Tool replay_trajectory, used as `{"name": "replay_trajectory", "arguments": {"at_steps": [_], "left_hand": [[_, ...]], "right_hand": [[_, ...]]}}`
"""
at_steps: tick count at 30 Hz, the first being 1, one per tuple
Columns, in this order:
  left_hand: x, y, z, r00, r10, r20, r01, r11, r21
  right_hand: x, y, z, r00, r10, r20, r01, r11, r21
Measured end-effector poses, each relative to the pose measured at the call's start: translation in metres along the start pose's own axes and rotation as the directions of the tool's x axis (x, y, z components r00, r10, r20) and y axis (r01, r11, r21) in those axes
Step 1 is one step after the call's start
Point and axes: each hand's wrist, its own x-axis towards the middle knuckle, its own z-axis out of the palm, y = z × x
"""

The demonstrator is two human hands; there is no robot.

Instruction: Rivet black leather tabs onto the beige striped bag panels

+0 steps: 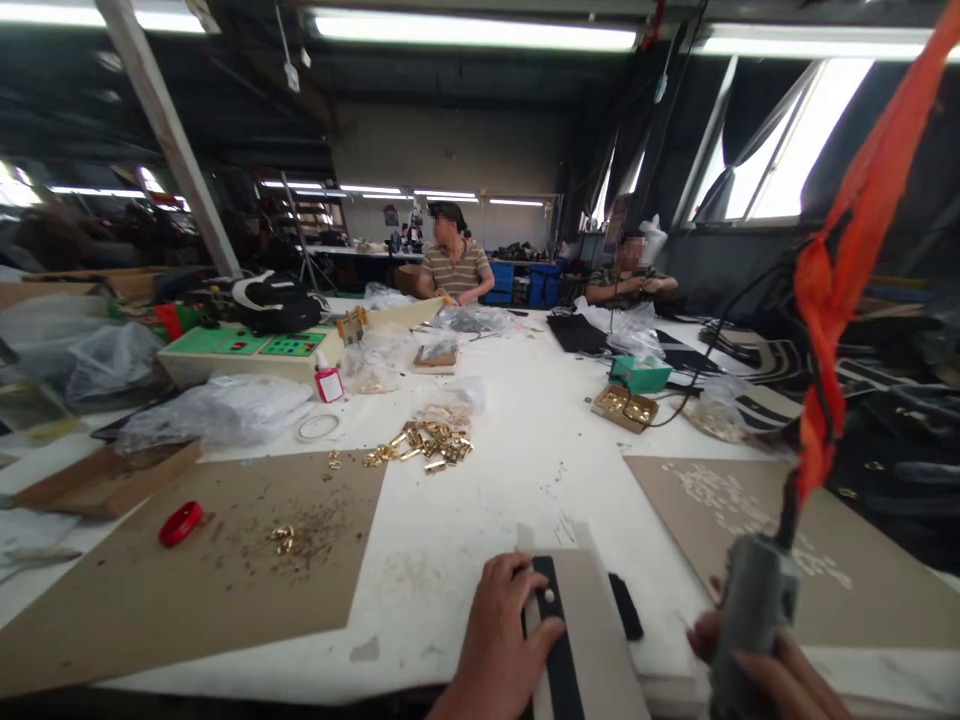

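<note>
My left hand is at the bottom centre, fingers curled over a black strip that lies along a beige flat piece. Its thumb and index finger bracket a small pale stud on that strip. At the lower right, my right hand is wrapped round a grey electric screwdriver, whose tip is below the frame. A black cord and a twisted orange strap run up from the tool's top. Beside the beige piece, a dark flat piece sticks out to the right.
Gold metal fittings lie heaped mid-table. Brown boards lie on both sides; the left board bears a red ring, the right board small pale bits. An open box holds gold parts. Two people sit across the table.
</note>
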Motion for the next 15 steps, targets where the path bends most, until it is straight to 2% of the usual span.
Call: {"name": "replay_trajectory", "arguments": {"at_steps": [2, 3, 5, 6, 10, 12, 15], "left_hand": [[0.003, 0.004, -0.002, 1.0, -0.013, 0.01, 0.013, 1.0, 0.011], [0.005, 0.004, -0.002, 1.0, -0.015, 0.02, 0.014, 1.0, 0.015], [0.008, 0.003, -0.001, 0.999, -0.015, 0.04, 0.014, 1.0, 0.021], [0.009, 0.002, -0.001, 0.999, -0.015, 0.045, 0.014, 1.0, 0.021], [0.009, -0.004, 0.003, 0.999, -0.007, 0.037, 0.007, 1.0, 0.011], [0.009, -0.006, 0.003, 1.0, 0.001, 0.031, -0.001, 1.0, 0.009], [0.01, -0.008, 0.003, 0.999, 0.001, 0.045, -0.001, 1.0, 0.004]], "right_hand": [[0.005, -0.018, 0.019, 0.999, 0.046, 0.014, -0.048, 0.992, 0.117], [0.009, -0.026, 0.032, 0.998, 0.054, 0.029, -0.059, 0.963, 0.263], [0.016, -0.04, 0.063, 0.999, -0.011, 0.043, -0.01, 0.886, 0.463], [0.019, -0.044, 0.079, 0.996, -0.047, 0.074, 0.003, 0.861, 0.508], [0.028, -0.036, 0.13, 0.958, -0.144, 0.248, 0.005, 0.873, 0.487], [0.029, -0.022, 0.143, 0.932, -0.156, 0.327, -0.007, 0.894, 0.449], [0.031, -0.005, 0.153, 0.913, -0.163, 0.375, -0.022, 0.897, 0.441]]}}
